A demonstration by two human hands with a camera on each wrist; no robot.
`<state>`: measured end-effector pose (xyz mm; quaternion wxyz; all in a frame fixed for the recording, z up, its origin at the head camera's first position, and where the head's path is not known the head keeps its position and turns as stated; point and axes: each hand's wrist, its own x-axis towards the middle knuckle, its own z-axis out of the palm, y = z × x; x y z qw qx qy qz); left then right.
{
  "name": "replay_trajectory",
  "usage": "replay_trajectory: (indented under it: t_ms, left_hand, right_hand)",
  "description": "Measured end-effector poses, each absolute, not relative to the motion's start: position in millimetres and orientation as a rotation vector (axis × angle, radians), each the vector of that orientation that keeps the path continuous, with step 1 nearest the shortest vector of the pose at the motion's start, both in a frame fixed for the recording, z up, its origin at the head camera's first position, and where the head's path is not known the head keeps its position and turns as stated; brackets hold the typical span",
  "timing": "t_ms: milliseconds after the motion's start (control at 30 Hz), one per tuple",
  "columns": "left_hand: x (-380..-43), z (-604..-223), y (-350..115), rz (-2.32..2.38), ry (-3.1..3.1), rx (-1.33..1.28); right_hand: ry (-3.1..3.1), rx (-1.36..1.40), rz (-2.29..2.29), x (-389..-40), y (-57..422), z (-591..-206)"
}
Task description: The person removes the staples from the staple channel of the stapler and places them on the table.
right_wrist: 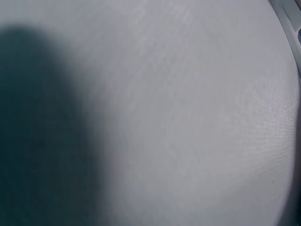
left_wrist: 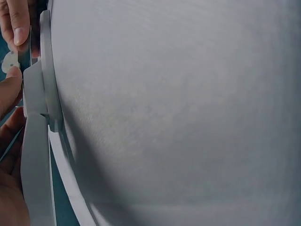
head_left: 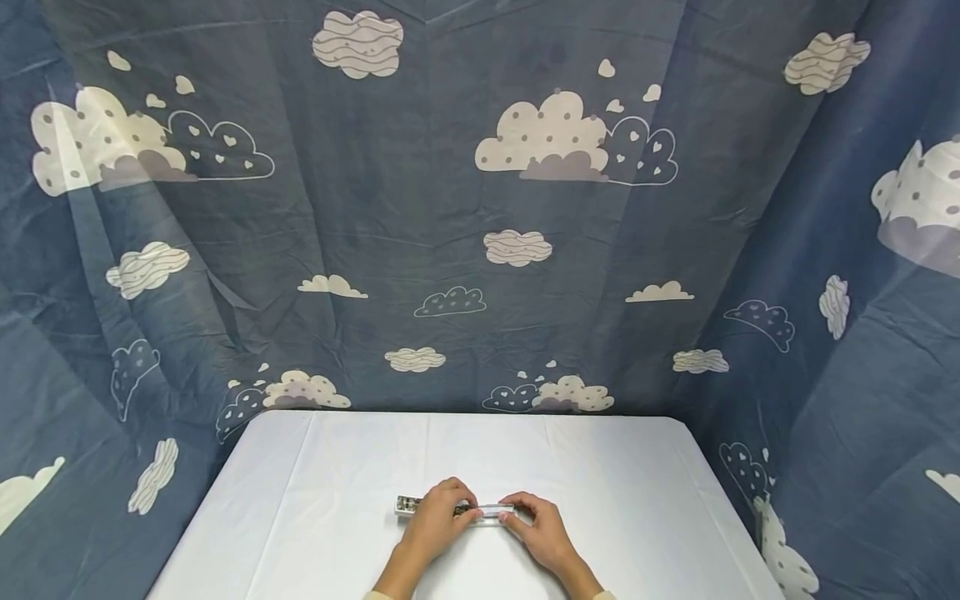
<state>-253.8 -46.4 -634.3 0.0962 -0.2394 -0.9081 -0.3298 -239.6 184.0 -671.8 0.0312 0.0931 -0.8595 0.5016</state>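
Dark blue cloth (head_left: pixel 427 192): hung behind the table and down both sides, printed with pale clouds (head_left: pixel 357 44).
White table (head_left: pixel 637 467): far corners rounded, faint fold lines across the top.
Left hand (head_left: pixel 433 523): thumb and fingers clamped on the slim object, close to its patterned end.
Right hand (head_left: pixel 546 537): thumb and fingers pinching the opposite end of the same piece.
Slim object (head_left: pixel 489 511): pale and silvery, perhaps a stapler; held lengthwise between the two hands, over the middle of the table. Whether its underside touched the tabletop, I could not tell.
Patterned end (head_left: pixel 408 505): dark and gold, jutting out past the left hand.
Hazards, as I judged them: uneven pulling by the two hands could have twisted the piece or popped a part loose; a slip of the narrow right-hand pinch could have dropped that end.
Brands and writing: none legible; the markings on the patterned end were too small to read.
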Motion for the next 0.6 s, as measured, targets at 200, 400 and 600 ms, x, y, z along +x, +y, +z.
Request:
replay_trajectory:
  t_ms: [200, 400, 600]
  left_hand:
    - [-253.4, -637.8, -44.6, -0.925, -2.684, -0.721]
    - [-254.8, -638.7, -42.7, -0.855, -2.672, -0.740]
    - [-252.1, -641.2, -43.5, -0.817, -2.659, -0.684]
  right_hand:
    - [-2.648, 0.283, 1.545, -239.3, 184.7, -670.2]
    - [-2.652, 0.259, 1.523, -241.8, 184.7, -669.5]
    - [-2.661, 0.255, 1.519, -239.6, 183.1, -670.4]
